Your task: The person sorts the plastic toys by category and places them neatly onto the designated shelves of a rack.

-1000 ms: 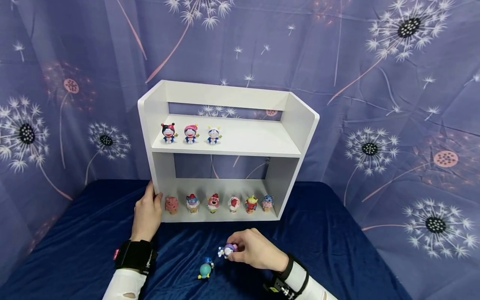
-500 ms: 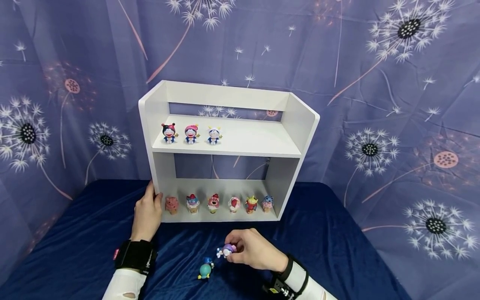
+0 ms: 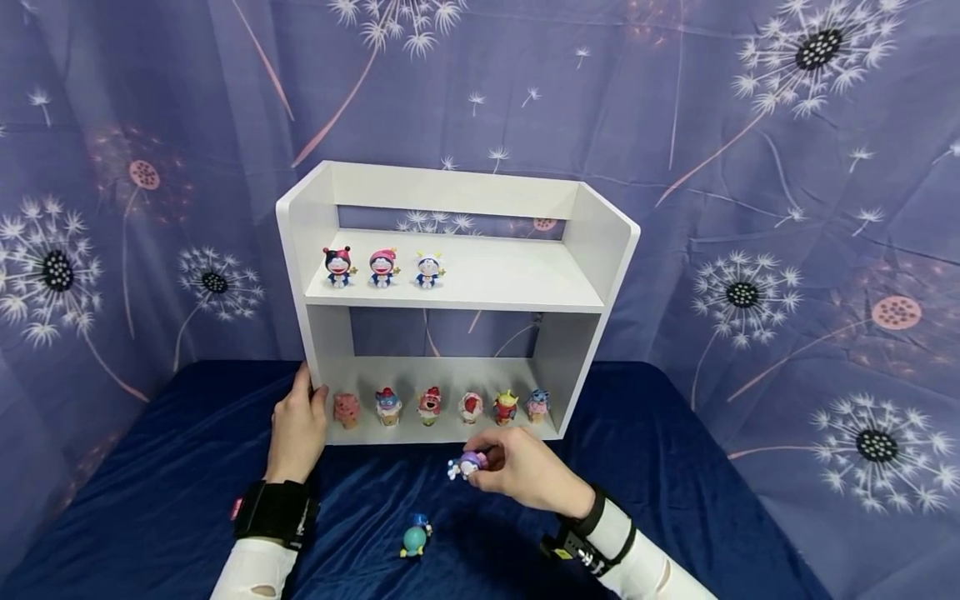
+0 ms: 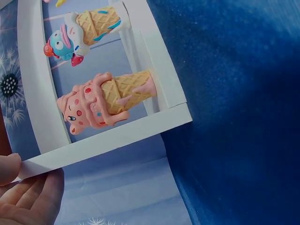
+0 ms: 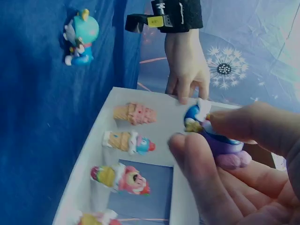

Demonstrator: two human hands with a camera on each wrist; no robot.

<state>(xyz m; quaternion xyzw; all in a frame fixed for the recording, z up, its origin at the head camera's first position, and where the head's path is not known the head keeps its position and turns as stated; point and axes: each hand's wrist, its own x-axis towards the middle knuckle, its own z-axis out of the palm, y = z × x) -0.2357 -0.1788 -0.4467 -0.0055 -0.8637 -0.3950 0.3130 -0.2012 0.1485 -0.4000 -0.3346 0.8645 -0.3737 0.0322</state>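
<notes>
My right hand [image 3: 528, 471] pinches a small purple-capped Doraemon figurine [image 3: 470, 463] between thumb and fingers, held above the cloth in front of the shelf. In the right wrist view, the figurine [image 5: 220, 143] shows a blue body and pink balls on its cap. My left hand [image 3: 296, 429] grips the left side panel of the white two-tier shelf [image 3: 517, 267], thumb inside and fingers outside, as the left wrist view shows. On the cloth lies a teal-capped figurine [image 3: 414, 537]. Three Doraemon figurines [image 3: 382, 268] stand at the left of the upper tier.
Several ice-cream-cone figurines [image 3: 430, 406] line the lower tier, a pink one [image 4: 93, 103] nearest my left hand. A dark blue cloth [image 3: 637, 467] covers the table. Behind the shelf hangs a purple dandelion-print curtain [image 3: 480, 83].
My right hand has lifted the purple-capped figurine away from beside the teal-capped one, toward the shelf and slightly right. The left hand keeps its grip on the shelf.
</notes>
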